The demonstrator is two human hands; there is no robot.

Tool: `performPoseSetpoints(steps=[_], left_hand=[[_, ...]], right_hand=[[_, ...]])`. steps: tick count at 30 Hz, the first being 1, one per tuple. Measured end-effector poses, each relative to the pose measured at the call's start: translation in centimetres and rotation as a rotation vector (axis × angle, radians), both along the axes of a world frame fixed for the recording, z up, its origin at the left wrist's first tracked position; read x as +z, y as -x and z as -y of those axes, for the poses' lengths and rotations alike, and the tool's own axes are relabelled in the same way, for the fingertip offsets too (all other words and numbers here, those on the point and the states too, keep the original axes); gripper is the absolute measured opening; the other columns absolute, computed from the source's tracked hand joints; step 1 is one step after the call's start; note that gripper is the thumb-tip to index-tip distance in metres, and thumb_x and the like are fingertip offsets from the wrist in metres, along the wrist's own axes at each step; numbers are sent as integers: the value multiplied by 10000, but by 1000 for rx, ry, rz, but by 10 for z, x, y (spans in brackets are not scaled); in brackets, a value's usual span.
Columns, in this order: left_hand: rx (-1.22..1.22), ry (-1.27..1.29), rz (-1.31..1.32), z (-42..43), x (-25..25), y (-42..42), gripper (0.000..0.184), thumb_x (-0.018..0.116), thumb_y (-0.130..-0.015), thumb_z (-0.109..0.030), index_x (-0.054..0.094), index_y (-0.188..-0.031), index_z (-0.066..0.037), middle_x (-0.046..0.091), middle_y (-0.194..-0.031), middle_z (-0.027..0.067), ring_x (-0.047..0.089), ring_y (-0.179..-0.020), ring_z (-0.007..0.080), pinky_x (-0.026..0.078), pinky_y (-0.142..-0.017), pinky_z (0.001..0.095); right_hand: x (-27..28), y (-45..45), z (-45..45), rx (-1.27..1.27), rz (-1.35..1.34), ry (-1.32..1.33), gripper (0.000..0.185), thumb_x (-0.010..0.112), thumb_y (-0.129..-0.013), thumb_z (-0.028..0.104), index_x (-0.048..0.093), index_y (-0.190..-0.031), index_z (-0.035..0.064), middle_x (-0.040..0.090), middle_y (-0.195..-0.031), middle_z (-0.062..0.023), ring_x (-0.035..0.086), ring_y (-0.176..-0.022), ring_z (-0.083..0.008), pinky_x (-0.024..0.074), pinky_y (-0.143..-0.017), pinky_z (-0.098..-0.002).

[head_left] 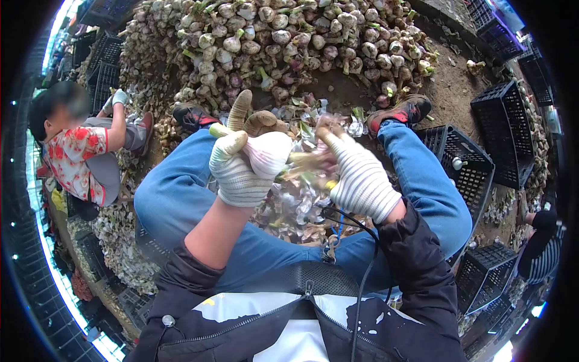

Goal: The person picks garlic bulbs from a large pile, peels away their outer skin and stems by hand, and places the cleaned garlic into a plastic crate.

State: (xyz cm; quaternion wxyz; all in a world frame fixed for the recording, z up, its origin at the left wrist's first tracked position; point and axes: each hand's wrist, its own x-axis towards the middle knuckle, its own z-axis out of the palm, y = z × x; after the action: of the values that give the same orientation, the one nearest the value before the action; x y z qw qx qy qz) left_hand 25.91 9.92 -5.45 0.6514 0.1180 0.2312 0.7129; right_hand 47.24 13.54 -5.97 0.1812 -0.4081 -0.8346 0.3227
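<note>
My left hand [240, 172], in a striped work glove with a tan palm, is closed around a garlic bulb [270, 152]. The bulb is white with a pink tint, and its green stem end [221, 130] sticks out past my thumb. Just to the right, my right hand [360, 178] in a matching glove has its fingers curled and smeared by motion. Blurred pinkish-brown skins [313, 163] hang or fall between the hands. A small yellow piece [331, 184] shows at the right palm; what it belongs to is hidden.
A large heap of garlic bulbs [280, 36] lies ahead of my feet. Loose skins [295, 205] cover the ground between my legs. Black plastic crates [503, 133] stand at the right, one crate [461, 163] beside my knee. Another person [81, 145] sits at the left.
</note>
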Motion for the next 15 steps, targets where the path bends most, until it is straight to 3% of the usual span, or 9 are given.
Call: performPoseSetpoints(steps=[1,3,4,5,6,7,8,11,15], left_hand=[[0,-6,-47,1,-1,-1,575,599,-840,-157,482,-1401,-117,667,-1078,156,659,-990,323,549,-894,499],[2,-17,-139,4,-5,-4,543,579,-912,-211,447,-1429,-109,670,-1104,159,658,-1009,312,537,-897,509],[-10,-38,-250,5,-12,-9,510,541,-973,-256,410,-1447,-121,672,-1088,157,661,-1004,291,555,-867,470],[38,103,-436,9,-14,-21,538,576,-976,-292,395,-1442,-95,654,-1092,134,664,-941,237,569,-834,395],[45,177,-627,13,-11,-32,570,619,-957,-302,395,-1432,-80,635,-1089,113,653,-921,207,565,-828,364],[53,253,-819,17,-8,-41,605,662,-938,-312,394,-1421,-65,617,-1085,91,642,-902,177,560,-822,334],[58,299,-650,19,-10,-47,718,804,-839,-210,377,-1396,-59,563,-1103,50,593,-956,142,528,-859,301],[31,183,-707,28,-16,-59,722,845,-786,-145,394,-1337,-27,564,-1102,54,582,-983,127,517,-868,283],[-63,133,-1075,25,1,-45,710,851,-752,-115,417,-1303,3,598,-1040,50,603,-944,119,526,-841,284]], right_hand=[[9,3,5,19,-30,134,747,782,-772,360,478,-1369,30,598,-1216,-255,616,-1078,-396,504,-922,-431],[8,8,11,76,-233,435,695,757,-808,362,494,-1336,-6,627,-1197,-247,629,-1080,-385,506,-911,-407],[16,13,10,108,-312,633,672,749,-818,353,501,-1325,-13,636,-1183,-247,636,-1073,-381,506,-909,-402],[21,16,9,138,-391,826,650,742,-828,343,508,-1313,-21,645,-1168,-248,643,-1066,-378,506,-907,-397],[3,19,14,69,-387,531,549,731,-845,277,542,-1268,-19,672,-1080,-239,670,-1004,-374,523,-858,-392],[2,18,15,17,-398,505,525,729,-842,251,548,-1256,-16,670,-1073,-242,673,-995,-371,528,-839,-389],[2,18,18,-36,-410,481,501,727,-840,226,554,-1244,-14,668,-1065,-244,676,-985,-368,532,-821,-387],[-3,15,22,-88,-381,243,420,719,-813,140,580,-1186,5,679,-972,-215,686,-891,-365,545,-746,-384],[13,11,17,42,-381,181,378,718,-796,113,603,-1152,57,685,-885,-166,675,-806,-370,539,-701,-399]])
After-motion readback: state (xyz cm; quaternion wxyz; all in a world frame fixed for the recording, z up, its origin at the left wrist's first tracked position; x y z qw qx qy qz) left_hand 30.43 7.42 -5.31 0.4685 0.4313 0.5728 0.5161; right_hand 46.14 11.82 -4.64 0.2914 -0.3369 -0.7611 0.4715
